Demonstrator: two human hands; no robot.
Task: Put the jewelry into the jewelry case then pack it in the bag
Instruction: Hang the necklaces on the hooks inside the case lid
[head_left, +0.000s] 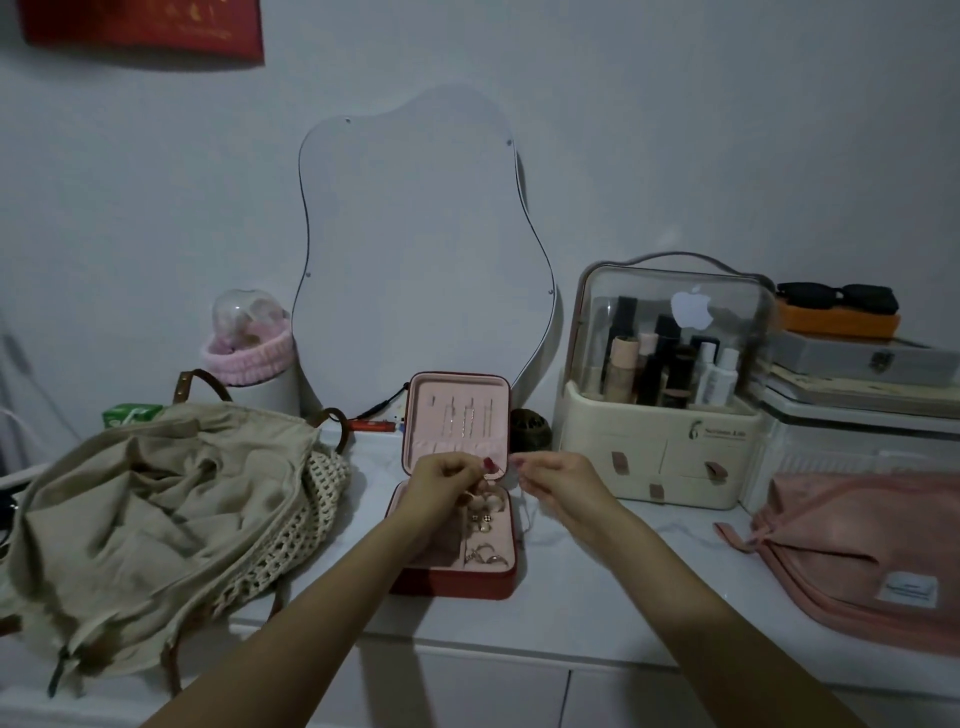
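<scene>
1. Hovering over the small red jewelry case with the pink lining (457, 525) are both hands, close together but not touching each other.
2. The left hand (447, 480) has its fingers curled in a narrow pinch right above the tray. It's probably holding some small jewelry piece, but the light is dim and I honestly can't make out what.
3. The right hand (558, 480) is just beside it, off the case's right edge, fingertips also pinched tight. A thin pale thread or chain (527, 514) seems to hang below it.
4. The case sits open directly under the left hand, lid standing upright behind the fingers, base flat on the white countertop (597, 582).
5. Gold and silver rings and earrings (483, 540) already lie in the tray, just below the left hand's knuckles.
6. Well off to the left of the left arm slumps the beige cloth bag with brown straps and a crochet net side (156, 509), open and crumpled.
7. Past the right hand, further back, is a cream cosmetics organizer with a clear dome lid (660, 441); to the right of the right arm lies a pink fabric pouch (857, 551).
8. Behind both hands a wavy frameless mirror (415, 249) leans on the wall.
</scene>
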